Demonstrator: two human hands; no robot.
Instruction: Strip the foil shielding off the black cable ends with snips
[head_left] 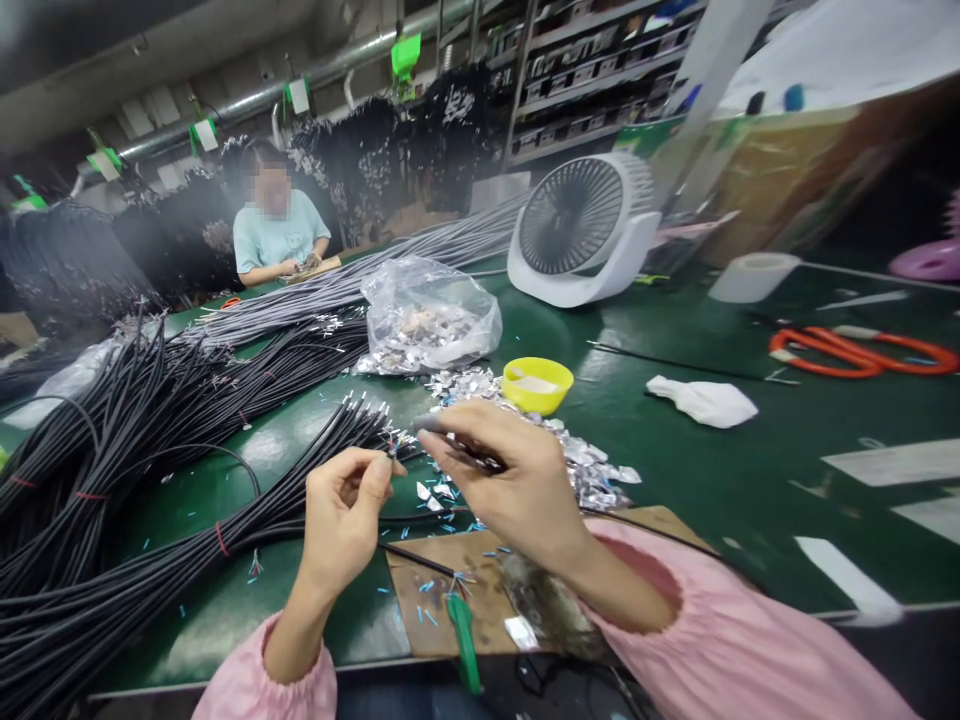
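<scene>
My left hand [341, 510] is closed, thumb and forefinger pinching the thin wires [391, 446] at a cable end. Just to its right, my right hand [510, 480] curls with its fingers together and pointing left; something dark shows between them, too blurred to name. Behind my left hand lies a bundle of black cables [292, 485] with stripped white tips, tied by a red band. Below both hands, a single black cable [420, 557] with bared wires ends on a brown board [420, 620], close to a green-handled tool [463, 640].
Foil scraps [600, 470] lie around a yellow bowl [537, 385] and a clear plastic bag [431, 315]. Farther back stands a white fan [581, 230]. Orange-handled scissors [862, 352] rest at right. More cable bundles [97, 440] fill the left; a co-worker [281, 235] sits across.
</scene>
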